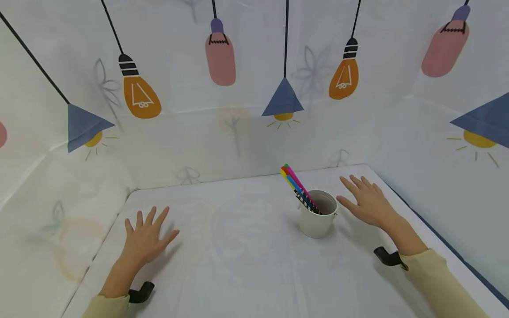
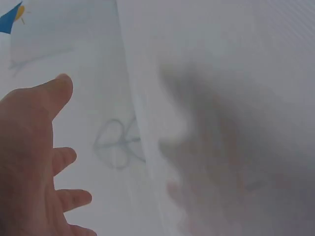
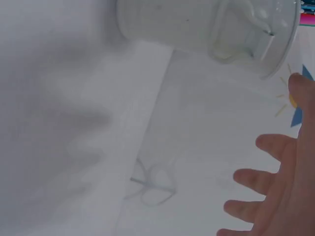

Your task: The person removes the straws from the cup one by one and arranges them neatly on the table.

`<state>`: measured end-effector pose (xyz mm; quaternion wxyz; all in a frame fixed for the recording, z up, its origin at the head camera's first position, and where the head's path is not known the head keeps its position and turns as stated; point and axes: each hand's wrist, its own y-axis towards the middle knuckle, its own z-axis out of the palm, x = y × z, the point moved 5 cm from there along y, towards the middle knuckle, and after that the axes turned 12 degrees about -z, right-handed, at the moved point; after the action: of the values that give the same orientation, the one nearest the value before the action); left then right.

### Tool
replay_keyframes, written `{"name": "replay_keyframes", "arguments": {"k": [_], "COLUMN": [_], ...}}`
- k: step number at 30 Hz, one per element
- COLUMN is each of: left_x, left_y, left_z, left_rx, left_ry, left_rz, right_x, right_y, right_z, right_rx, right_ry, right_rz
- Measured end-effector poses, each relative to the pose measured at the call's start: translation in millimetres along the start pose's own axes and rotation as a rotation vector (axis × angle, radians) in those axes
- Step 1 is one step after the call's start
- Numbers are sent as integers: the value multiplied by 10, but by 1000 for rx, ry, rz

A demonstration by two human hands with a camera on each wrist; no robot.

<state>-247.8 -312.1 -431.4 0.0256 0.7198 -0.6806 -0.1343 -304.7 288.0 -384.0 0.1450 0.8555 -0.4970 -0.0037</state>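
Observation:
A small white bucket [image 1: 316, 225] stands upright on the white table, right of the middle. Several colourful pens [image 1: 301, 190] lean out of it toward the left; their lower ends are hidden inside. My right hand [image 1: 367, 201] hovers just right of the bucket with its fingers spread, apart from it and holding nothing. In the right wrist view the bucket's side [image 3: 167, 19] and handle show above the thumb. Over the left part of the table my left hand [image 1: 145, 240] hovers, fingers spread, nothing in it. Its shadow falls on the table in the left wrist view.
The white table [image 1: 238, 256] meets a white backdrop [image 1: 254, 145] printed with lamps and bulbs along its far edge. A dark blue strip [image 1: 449, 251] runs along the table's right edge. Black wrist mounts [image 1: 142, 292] show at both sleeves.

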Motion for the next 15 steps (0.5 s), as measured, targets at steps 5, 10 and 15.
{"name": "replay_keyframes", "arguments": {"k": [5,10,15], "left_x": [-225,-492,-745], "left_y": [105,214,289], "left_z": [-102,-165,-182], "left_rx": [-10,-14,9], "left_ry": [-66,-75,-107], "left_rz": [55,114,158], "right_x": [189,382,447], "right_y": [45,74,75], "right_z": [-50,-48,1], "right_rx": [-26,-25,-18], "right_ry": [117,164,234], "right_rz": [-42,-79,-77]}}
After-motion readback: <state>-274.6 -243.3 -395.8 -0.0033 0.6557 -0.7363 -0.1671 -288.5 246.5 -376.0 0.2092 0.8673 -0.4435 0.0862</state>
